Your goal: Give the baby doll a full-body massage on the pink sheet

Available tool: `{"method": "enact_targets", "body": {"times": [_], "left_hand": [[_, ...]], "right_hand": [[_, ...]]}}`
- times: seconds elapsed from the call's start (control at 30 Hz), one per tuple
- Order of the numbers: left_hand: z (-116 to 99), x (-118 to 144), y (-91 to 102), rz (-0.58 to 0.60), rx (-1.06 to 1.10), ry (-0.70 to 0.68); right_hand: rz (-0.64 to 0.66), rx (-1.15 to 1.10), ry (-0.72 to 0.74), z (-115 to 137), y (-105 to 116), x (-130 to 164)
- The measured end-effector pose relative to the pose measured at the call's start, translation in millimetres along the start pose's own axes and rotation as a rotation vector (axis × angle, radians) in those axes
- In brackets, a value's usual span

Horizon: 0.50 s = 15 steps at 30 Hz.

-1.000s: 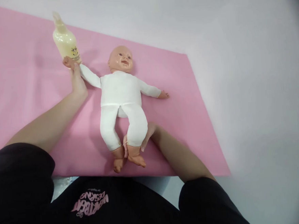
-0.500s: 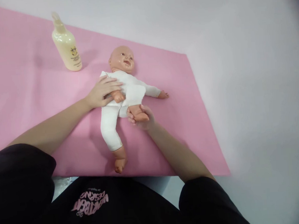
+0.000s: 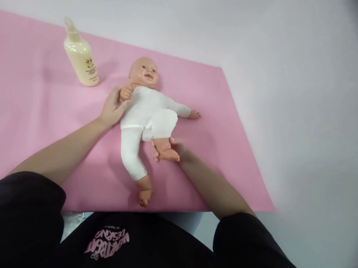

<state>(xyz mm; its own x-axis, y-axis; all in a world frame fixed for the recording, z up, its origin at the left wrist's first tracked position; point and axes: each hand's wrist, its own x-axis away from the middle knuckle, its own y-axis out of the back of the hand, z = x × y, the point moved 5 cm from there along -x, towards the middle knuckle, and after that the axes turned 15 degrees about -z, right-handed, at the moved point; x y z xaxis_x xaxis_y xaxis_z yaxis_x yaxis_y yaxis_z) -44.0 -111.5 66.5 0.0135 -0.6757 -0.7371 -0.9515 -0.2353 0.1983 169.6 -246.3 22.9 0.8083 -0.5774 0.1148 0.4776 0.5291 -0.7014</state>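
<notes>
A baby doll (image 3: 143,108) with a white cloth body lies on its back, head away from me. My left hand (image 3: 112,108) is closed around the doll's arm on the left, whose small hand (image 3: 126,92) shows beside the doll's chin; most of my fingers are hidden behind it. Lower down, my right hand (image 3: 181,150) grips the ankle of the doll's bent leg, with its foot (image 3: 167,150) resting in my fingers. The doll's other leg (image 3: 133,153) is stretched toward me. Its other arm (image 3: 180,108) lies out to the right.
Pink covering (image 3: 217,156) spreads under the doll, its front edge close to my body. A pale yellow pump bottle (image 3: 82,61) stands at the back left. Beyond the right edge of the pink surface is a whitish area (image 3: 295,126).
My left hand has carried the doll's arm from across the belly up beside its chin. My right hand has drawn the doll's foot toward me, so the bent leg is less folded.
</notes>
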Motion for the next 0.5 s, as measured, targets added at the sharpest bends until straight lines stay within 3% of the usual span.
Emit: {"method": "enact_targets", "body": {"times": [0.13,0.23,0.37,0.5], "left_hand": [[38.5,-8.5,16.9,-0.280,0.147,0.229],[75.8,-10.6,29.0,-0.399,0.203,0.400],[116.7,-8.9,38.7,-0.475,0.217,0.529],[124.7,-9.1,34.8,-0.408,0.184,0.492]], "right_hand": [[0.361,0.142,-0.176,-7.9,-18.8,4.7],[0.601,0.370,-0.303,-12.6,-27.2,7.2],[0.629,0.528,-0.361,-11.0,-31.1,3.0],[0.622,0.490,-0.368,-7.3,-35.0,2.9]]}}
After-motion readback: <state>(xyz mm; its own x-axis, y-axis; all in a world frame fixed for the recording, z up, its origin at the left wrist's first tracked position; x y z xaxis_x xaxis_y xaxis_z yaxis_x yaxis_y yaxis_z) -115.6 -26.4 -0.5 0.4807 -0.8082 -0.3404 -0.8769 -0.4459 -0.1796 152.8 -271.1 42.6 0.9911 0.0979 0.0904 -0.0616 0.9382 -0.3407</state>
